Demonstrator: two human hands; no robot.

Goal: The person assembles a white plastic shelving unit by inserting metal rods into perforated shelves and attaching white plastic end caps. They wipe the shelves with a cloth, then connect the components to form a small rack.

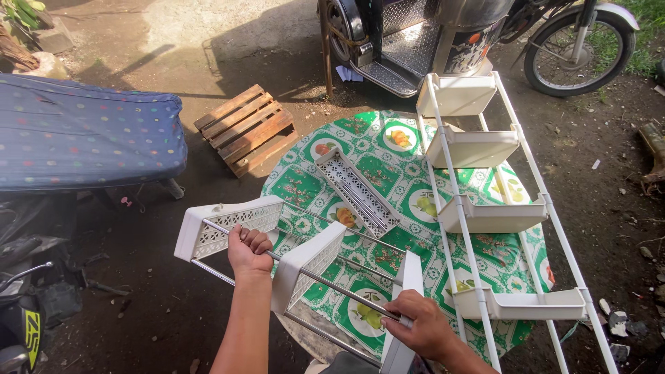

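My left hand grips a metal rod of a small white plastic rack lying on its side over the near edge of a round table covered with a green fruit-patterned cloth. My right hand holds the rack's nearest white shelf piece and the rod end beside it. A middle shelf sits between my hands. A loose perforated white tray lies on the cloth beyond them.
A taller white rack with several shelves lies across the table's right side. A wooden pallet rests on the dirt at the left, by a blue dotted cushioned board. A motorcycle with sidecar stands behind.
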